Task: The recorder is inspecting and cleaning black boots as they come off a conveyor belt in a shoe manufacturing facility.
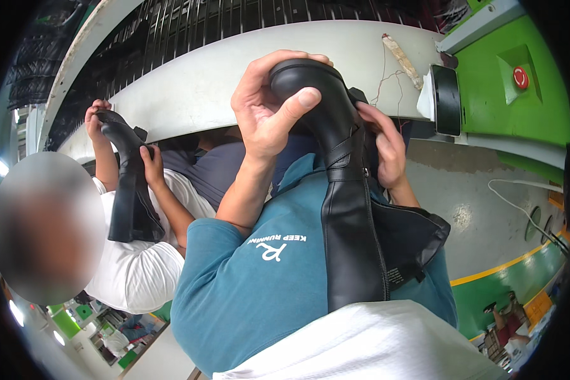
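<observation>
A tall black boot (351, 240) lies toe-up along my front, its rounded toe at the far end and its shaft running down toward me. Crossed straps wrap its ankle. The side zip is undone, and a shaft flap (418, 237) spreads to the right. My left hand (263, 114) is closed round the toe from the left, thumb on the upper and fingers over the front edge. On the ankle's right side, near the heel, my right hand (389, 149) grips the boot; some of its fingers are hidden behind it. White cloth (361, 345) covers the shaft's near end.
Ahead curves a white work surface (190, 95) beside dark metal rollers or slats (190, 25). A wrapped stick with loose thread (402, 60) lies on it. Green machinery (487, 82) with a red button stands right. At left a co-worker holds a similar black boot (130, 171).
</observation>
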`<state>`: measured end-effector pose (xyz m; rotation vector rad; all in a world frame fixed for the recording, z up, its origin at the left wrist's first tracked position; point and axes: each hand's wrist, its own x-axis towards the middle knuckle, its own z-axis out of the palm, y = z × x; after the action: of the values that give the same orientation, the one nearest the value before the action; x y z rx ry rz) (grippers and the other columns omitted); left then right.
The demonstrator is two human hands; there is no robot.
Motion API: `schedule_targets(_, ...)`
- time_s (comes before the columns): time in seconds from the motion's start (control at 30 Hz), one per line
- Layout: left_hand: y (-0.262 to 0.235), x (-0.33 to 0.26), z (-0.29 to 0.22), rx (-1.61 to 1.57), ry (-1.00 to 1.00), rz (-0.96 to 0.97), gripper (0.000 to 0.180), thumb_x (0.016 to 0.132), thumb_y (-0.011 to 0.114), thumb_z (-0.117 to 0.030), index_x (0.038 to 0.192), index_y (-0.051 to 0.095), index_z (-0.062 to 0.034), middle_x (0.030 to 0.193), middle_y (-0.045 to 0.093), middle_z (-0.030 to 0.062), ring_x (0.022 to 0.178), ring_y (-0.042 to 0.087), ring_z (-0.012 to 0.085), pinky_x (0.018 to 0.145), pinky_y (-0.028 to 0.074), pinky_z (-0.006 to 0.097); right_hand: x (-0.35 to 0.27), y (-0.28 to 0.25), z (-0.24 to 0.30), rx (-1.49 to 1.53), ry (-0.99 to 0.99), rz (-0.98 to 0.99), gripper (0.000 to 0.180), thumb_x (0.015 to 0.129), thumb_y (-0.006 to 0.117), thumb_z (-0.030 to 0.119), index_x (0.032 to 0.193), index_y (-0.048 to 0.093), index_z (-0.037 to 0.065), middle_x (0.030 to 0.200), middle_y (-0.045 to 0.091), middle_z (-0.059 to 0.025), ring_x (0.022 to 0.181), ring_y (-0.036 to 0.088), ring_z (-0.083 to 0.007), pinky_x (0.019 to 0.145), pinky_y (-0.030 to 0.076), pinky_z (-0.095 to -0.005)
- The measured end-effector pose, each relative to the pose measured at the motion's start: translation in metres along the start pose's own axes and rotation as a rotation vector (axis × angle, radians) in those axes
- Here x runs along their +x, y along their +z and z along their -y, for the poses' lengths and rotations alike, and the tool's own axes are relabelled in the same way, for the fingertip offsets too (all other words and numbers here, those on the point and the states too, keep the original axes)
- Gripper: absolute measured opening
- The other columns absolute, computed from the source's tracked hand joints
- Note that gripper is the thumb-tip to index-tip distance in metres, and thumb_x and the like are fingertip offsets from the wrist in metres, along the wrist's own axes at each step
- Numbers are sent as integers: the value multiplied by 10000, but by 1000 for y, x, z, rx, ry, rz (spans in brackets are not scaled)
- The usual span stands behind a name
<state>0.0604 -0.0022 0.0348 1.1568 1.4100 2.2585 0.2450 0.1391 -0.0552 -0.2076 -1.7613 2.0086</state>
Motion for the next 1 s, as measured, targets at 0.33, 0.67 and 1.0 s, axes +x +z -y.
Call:
schedule_targets(0.33,-4,-14,14,-235,-70,0,487,901,798,-20,1315,542,3,1321,689,260,1179,710,332,1020,592,442,0,-2,8,-717,-448,-276,494,878,720,-26,1371,693,5,1333,620,-188,1214,622,-303,1074,495,-367)
schedule_targets(0.67,-23,-11,-6,258,-205,310,792,677,987,-89,1389,661,26,1308,726,179,1175,712,240,1053,558,350,41,-42,83,-925,-761,56,510,742,787,72,1252,779,59,1321,645,-171,1071,690,-311,910,573,-369)
schedule_targets(1.0,-39,-27,0,164,-269,282,734,693,960,-59,1364,679,36,1283,737,182,1164,719,246,1049,561,360,51,-39,97,-904,-585,236,554,718,796,121,1271,774,80,1279,678,-151,1091,683,-298,942,550,-369)
